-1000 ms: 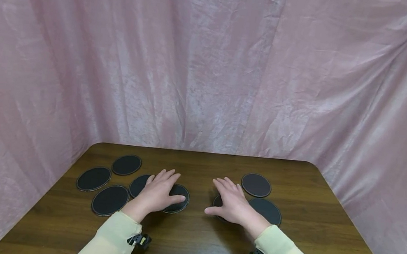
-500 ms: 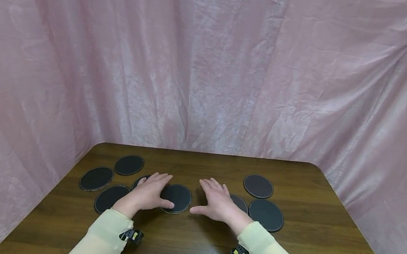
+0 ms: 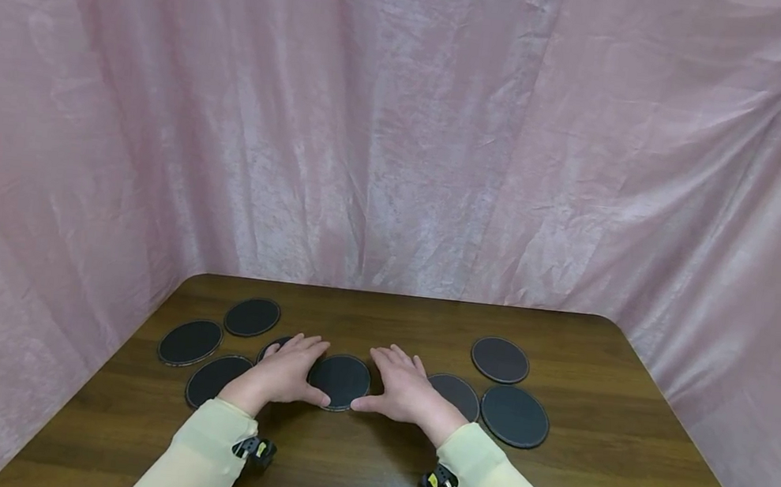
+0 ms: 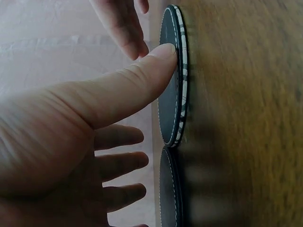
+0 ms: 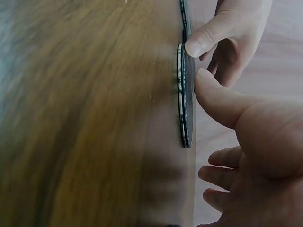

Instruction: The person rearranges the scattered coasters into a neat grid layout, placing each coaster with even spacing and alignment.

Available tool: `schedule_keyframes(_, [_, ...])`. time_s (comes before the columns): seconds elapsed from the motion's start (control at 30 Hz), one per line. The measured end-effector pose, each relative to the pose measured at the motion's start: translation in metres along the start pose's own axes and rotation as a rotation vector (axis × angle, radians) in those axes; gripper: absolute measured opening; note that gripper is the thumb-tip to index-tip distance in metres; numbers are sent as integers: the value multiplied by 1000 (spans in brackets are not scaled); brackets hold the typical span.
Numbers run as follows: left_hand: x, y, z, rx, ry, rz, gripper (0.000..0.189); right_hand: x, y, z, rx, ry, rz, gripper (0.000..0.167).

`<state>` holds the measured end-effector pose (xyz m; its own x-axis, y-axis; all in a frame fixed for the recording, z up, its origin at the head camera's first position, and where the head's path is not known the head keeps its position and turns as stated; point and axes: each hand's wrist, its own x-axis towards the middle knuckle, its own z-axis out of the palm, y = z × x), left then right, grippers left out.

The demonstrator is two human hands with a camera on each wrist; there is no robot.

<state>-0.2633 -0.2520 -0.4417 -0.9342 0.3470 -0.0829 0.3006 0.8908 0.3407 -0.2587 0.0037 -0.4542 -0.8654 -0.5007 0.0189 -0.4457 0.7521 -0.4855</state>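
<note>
A round black coaster (image 3: 342, 380) with a stitched rim lies mid-table between my two hands. My left hand (image 3: 280, 375) is at its left, fingers extended and thumb apart; in the left wrist view the thumb tip overlaps the coaster (image 4: 166, 104), and whether it touches is unclear. Seen from the side, that coaster's edge shows a white-and-black patterned layer, so it may be more than one piece. On the opposite side my right hand (image 3: 404, 388) is spread likewise, its thumb close to the coaster's near right edge. Neither hand grips anything.
More black coasters lie on the brown wooden table (image 3: 338, 468): one at far left (image 3: 190, 342), others around it, one partly behind my left hand. Three are on the right, including a dark coaster (image 3: 514, 416). A pink curtain (image 3: 402, 134) hangs behind the table.
My right hand has moved left from the right-hand coasters to the middle one, uncovering the coaster it was over. My left hand has shifted slightly left, baring more of the middle coaster.
</note>
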Motion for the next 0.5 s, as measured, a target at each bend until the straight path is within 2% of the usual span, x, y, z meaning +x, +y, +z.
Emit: schedule_keyframes(0.5, [-5, -1, -3, 6, -30, -14, 95, 10, -10, 12, -44, -18, 24, 92])
